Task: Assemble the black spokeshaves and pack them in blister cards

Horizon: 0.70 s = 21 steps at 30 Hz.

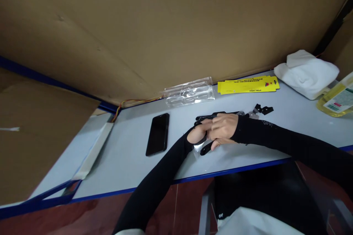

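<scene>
My left hand [196, 134] and my right hand [224, 126] meet over the table, the right partly covering the left. Below them juts the rounded black handle of a spokeshave [205, 149], beside the right thumb and some crinkled clear plastic [198, 148]. The left fingers curl in at the tool, though most are hidden. My right fingers are bent and closed; what they pinch is out of sight. Just behind the hands lie more black spokeshave parts [199, 118]. Small black metal pieces [267, 110] rest to the right, past my right wrist.
A black phone [157, 134] lies left of the hands. Along the back are a clear plastic blister tray [190, 93] and yellow printed cards [248, 86]. White cloth [306, 71] and a bottle of yellow liquid [338, 97] stand at the right. Cardboard walls [176, 25] rise behind.
</scene>
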{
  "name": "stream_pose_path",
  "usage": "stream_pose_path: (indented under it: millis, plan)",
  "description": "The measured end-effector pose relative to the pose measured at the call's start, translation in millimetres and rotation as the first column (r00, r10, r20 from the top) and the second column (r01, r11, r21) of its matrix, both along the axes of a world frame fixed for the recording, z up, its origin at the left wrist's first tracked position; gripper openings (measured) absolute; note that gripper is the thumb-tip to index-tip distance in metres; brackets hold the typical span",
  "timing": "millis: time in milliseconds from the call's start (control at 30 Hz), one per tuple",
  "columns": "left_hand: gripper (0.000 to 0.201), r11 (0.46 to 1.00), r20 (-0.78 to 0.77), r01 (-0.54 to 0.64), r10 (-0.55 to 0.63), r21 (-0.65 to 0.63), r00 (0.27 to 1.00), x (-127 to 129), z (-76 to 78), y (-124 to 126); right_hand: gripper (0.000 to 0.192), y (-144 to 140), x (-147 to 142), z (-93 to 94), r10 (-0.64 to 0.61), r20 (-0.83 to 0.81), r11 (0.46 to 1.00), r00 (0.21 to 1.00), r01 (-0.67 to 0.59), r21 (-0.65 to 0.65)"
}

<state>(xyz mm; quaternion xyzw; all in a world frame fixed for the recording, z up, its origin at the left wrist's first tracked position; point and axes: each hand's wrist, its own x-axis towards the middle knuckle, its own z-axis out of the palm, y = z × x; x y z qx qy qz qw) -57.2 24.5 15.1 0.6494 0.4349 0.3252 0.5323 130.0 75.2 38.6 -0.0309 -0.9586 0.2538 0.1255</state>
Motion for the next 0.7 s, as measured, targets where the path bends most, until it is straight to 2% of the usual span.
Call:
stream_pose_path:
  millis: [100, 200, 233, 300, 367, 433, 500, 600, 700]
  plan:
    - [0.052, 0.99, 0.126, -0.093, 0.106, -0.11, 0.986, 5, 0.7, -6, 0.019, -3, 15, 3.7, -0.094, -0.121, 0.992, 0.988, 0.103, 0.071]
    - [0.066, 0.953, 0.243, -0.061, 0.137, -0.295, 0.96, 13, 7.4, -13, 0.022, -7, 25, 7.8, -0.11, -0.208, 0.991, 0.972, 0.122, 0.047]
    - [0.069, 0.953, 0.28, -0.016, 0.104, -0.301, 0.954, 14, 11.0, -15, 0.023, -9, 26, 8.6, -0.112, -0.224, 0.993, 0.968, 0.119, 0.018]
    - [0.069, 0.966, 0.319, 0.121, -0.044, -0.228, 0.947, 15, 18.9, -16, 0.024, -13, 28, 9.5, -0.154, -0.251, 0.988, 0.956, 0.149, -0.04]
    - [0.061, 0.952, 0.254, 0.265, -0.22, -0.156, 0.942, 13, 25.8, -15, 0.039, -17, 29, 9.5, -0.211, -0.26, 0.978, 0.942, 0.205, -0.049]
    - [0.047, 0.922, 0.141, 0.346, -0.325, -0.174, 0.935, 11, 28.9, -12, 0.048, -19, 28, 8.8, -0.249, -0.252, 0.965, 0.935, 0.26, 0.011]
    - [0.038, 0.921, 0.095, 0.329, -0.315, -0.208, 0.944, 9, 27.6, -11, 0.046, -19, 28, 8.4, -0.267, -0.235, 0.952, 0.935, 0.293, 0.086]
    - [0.043, 0.935, 0.14, 0.275, -0.248, -0.224, 0.959, 10, 23.6, -14, 0.044, -12, 34, 12.2, -0.306, -0.197, 0.929, 0.932, 0.337, 0.155]
    - [0.044, 0.944, 0.193, 0.24, -0.198, -0.226, 0.961, 14, 25.6, -18, 0.038, -1, 53, 21.9, -0.353, -0.133, 0.923, 0.926, 0.368, 0.111]
